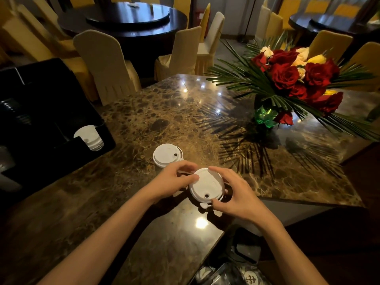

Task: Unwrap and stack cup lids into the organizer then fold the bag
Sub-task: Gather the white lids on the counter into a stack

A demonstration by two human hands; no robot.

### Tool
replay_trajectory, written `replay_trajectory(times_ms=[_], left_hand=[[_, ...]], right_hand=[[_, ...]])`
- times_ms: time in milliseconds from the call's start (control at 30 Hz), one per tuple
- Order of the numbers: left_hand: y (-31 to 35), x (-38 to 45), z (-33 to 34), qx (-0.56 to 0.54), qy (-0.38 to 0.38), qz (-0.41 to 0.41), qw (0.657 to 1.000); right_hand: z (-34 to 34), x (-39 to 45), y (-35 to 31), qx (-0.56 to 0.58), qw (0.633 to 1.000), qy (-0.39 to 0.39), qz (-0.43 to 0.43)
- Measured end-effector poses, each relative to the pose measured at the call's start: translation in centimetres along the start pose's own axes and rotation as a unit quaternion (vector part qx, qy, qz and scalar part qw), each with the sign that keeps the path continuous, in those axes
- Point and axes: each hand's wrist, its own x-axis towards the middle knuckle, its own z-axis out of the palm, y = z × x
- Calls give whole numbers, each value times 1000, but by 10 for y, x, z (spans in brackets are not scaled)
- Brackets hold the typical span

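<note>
Surface: marble table (174,112)
Left hand (174,179): fingers gripping white lid stack (205,186)
Right hand (234,192): gripping same stack
Spare lids (167,155): 11 o'clock
Organizer (41,120): 9 o'clock

A restaurant banquet hall: round dark tables (123,21) ringed by cloth-covered chairs (107,64), roses (292,77) on marble counter (164,112).

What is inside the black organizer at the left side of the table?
A row of white lids stands on edge in the front slot of the black organizer. The other compartments are too dark to see.
</note>
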Motion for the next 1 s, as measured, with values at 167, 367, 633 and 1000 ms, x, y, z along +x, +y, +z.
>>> replay_trajectory(times_ms=[167, 367, 633, 1000], left_hand=[[-7, -10, -12, -54, 3, -40, 998], [-12, -20, -21, -112, 50, -53, 991], [-17, -26, -25, -140, 106, -46, 983], [-18, -10, -47, 26, 338, -52, 940]], right_hand=[[5, 13, -1, 26, 1000, 10, 1], [15, 26, -3, 134, 987, 52, 69], [33, 48, -19, 207, 970, 108, 72], [39, 121, -26, 247, 965, 54, 71]])
